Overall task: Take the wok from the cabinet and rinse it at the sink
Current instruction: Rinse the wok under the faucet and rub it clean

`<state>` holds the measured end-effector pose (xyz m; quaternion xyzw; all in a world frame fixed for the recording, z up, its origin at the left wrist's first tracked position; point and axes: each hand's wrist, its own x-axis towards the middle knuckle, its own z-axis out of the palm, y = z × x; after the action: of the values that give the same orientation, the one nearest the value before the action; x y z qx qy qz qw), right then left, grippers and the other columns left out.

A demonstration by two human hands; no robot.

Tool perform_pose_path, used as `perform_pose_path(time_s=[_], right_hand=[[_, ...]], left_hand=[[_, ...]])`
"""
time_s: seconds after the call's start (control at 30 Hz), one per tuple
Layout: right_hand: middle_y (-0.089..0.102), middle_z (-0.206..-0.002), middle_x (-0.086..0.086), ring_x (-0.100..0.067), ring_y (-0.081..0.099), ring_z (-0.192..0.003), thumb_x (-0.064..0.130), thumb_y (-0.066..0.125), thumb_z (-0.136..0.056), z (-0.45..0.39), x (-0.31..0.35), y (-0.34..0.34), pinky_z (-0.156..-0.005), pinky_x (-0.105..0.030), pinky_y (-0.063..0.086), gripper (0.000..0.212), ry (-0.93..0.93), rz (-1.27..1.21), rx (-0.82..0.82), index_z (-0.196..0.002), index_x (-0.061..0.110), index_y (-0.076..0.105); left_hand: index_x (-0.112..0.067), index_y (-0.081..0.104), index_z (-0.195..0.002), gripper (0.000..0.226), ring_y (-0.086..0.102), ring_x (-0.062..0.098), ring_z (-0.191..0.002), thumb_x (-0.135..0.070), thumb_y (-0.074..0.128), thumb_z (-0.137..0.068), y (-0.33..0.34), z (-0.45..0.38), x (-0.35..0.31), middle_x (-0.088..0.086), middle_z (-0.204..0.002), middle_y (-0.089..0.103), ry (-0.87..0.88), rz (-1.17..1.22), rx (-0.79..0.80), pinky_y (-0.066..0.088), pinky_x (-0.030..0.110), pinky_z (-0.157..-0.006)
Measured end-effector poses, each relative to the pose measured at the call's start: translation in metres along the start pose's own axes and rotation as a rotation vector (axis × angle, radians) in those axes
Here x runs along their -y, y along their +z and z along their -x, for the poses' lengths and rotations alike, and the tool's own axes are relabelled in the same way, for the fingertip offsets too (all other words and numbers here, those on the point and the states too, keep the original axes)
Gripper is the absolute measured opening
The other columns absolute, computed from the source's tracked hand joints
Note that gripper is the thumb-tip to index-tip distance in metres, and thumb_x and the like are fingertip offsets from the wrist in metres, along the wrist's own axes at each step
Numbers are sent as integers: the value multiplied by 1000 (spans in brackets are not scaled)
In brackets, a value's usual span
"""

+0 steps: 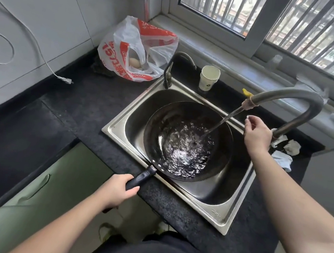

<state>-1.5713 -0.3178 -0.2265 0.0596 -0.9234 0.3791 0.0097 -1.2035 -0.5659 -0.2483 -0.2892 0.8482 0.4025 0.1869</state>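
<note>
Inspector A: Dark speckled stone forms the table [106,107], with grey wall tiles to the left and a barred window [298,27] behind. Set into the stone is a rectangular stainless steel sink [233,209], its rim brushed and its basin shaded.

Inspector B: Location of the wok?

Inspector A: A round black wok [187,141] sits in the sink basin, tilted slightly, its near rim over the sink's front edge. Rippling water pools in its bowl. Its straight black handle [140,178] projects over the front of the table toward the person.

Inspector B: Hands?

Inspector A: The left hand [118,190] grips the end of the handle, fingers curled round it. The right hand [256,134] hangs over the sink's far right edge, just beyond the wok's rim and beside the falling stream; thumb and forefinger are close together, other fingers loosely curled. Whether it pinches anything, I cannot tell.

Inspector B: Water source?

Inspector A: A curved grey metal faucet [301,104] arches from the right, a thin stream [220,122] running slantwise into the wok.

Inspector B: Other items?

Inspector A: A smaller dark tap [169,72] at the sink's back left corner, a white paper cup [209,78] upright behind the sink, a crumpled red-and-white plastic bag [133,47] holding a pale rounded item, a white cable with plug [63,79] at the wall, and crumpled tissue [283,158] near the faucet base.
</note>
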Motion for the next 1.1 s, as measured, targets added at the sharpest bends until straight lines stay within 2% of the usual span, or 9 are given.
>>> perform_pose_path(time_s=[0.17,0.3,0.43,0.53,0.6,0.7,0.83,1.0,1.1], right_hand=[[70,-111,-6,-21,63,-103,29,54,-97,2,2,0,-88,-18,37,29,5,-7,-4,-120,15,65],[70,-112,-6,-22,63,-105,28,54,-97,3,3,0,-90,-21,38,30,0,-2,-8,-120,14,65],[71,-112,-8,-23,64,-104,27,54,-96,4,3,0,-91,-22,40,30,-1,-31,-11,-120,13,66],[71,-112,-9,-23,65,-104,25,55,-96,4,2,1,-91,-21,40,29,5,-59,-8,-118,11,67],[71,-112,-9,-23,64,-105,25,55,-96,4,3,1,-90,-19,39,29,8,-57,-3,-118,11,67],[71,-112,-9,-22,64,-105,26,55,-96,4,4,-1,-89,-18,38,29,8,-49,5,-119,12,66],[70,-113,-8,-20,62,-105,27,54,-97,6,6,-2,-89,-17,37,30,20,-44,12,-121,13,65],[69,-114,-7,-20,62,-105,28,53,-97,8,7,-1,-90,-19,38,31,30,-40,9,-122,13,65],[70,-113,-7,-23,62,-106,30,53,-96,7,4,1,-96,-28,44,31,20,-28,-8,-120,16,66]], left_hand=[[-21,49,-73,23,54,15,-41,-37,61,-86,-11,-5,-8,-2,-63,56,25,-128,62,49,31,-40],[-19,51,-77,24,55,14,-45,-41,57,-86,-10,-6,-16,-1,-69,61,2,-235,42,48,31,-49],[-19,51,-83,24,59,19,-62,-42,55,-87,2,-2,-13,-1,-74,59,-3,-273,-11,42,32,-54],[-19,52,-85,26,62,25,-72,-44,55,-86,13,0,-7,0,-76,61,-12,-267,-63,45,35,-59],[-19,54,-84,26,61,22,-67,-44,56,-85,15,0,-1,0,-73,61,-14,-212,-75,47,35,-58],[-16,56,-80,25,55,12,-45,-41,61,-85,10,0,2,-2,-64,58,-11,-77,-43,45,30,-46],[-11,57,-84,23,53,15,-34,-32,64,-86,0,-3,1,1,-59,53,-25,90,46,43,27,-36],[-16,54,-78,23,57,18,-39,-36,60,-86,-13,-9,-4,2,-60,56,11,-58,83,46,28,-37],[-17,52,-78,26,55,15,-42,-42,56,-85,-11,-9,-6,1,-66,61,15,-215,47,47,32,-45]])
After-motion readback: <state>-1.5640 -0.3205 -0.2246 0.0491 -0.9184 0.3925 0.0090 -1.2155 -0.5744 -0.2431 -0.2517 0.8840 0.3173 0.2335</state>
